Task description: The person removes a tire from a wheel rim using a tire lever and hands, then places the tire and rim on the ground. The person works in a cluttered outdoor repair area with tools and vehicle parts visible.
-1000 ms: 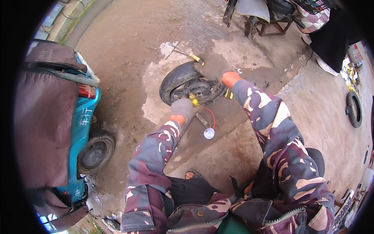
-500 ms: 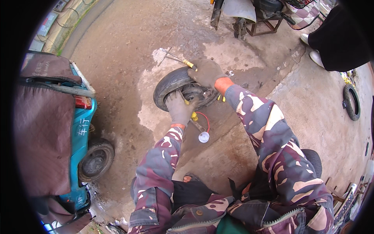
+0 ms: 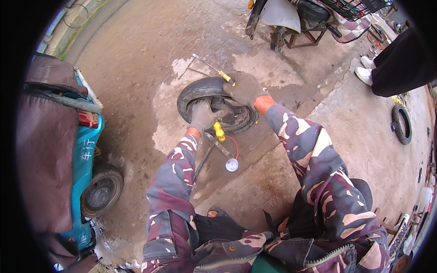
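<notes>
A small black tyre (image 3: 195, 92) with its wheel rim lies on the ground in front of me. My gloved right hand (image 3: 246, 90) is closed at its far right edge, on the yellow handle of a screwdriver (image 3: 226, 78) whose shaft points to the far left. My gloved left hand (image 3: 203, 116) reaches into the near left opening and grips the tyre's inner edge, its fingertips partly hidden. Beside its wrist is a second yellow handle (image 3: 219, 131). A metal bar (image 3: 222, 148) and a round white disc (image 3: 231, 164) with a red cord lie just nearer.
A T-shaped metal tool (image 3: 193, 70) lies beyond the tyre. On the left stands a teal three-wheeled vehicle (image 3: 84, 173) with a brown cover. A motorbike (image 3: 291, 20) is on a stand at the far side. At right are a person's white shoes (image 3: 364, 75) and a loose tyre (image 3: 401, 124).
The left hand has shifted toward me and left, showing more of the yellow handle and bar. The screwdriver has swung to a steeper angle. The view has turned slightly.
</notes>
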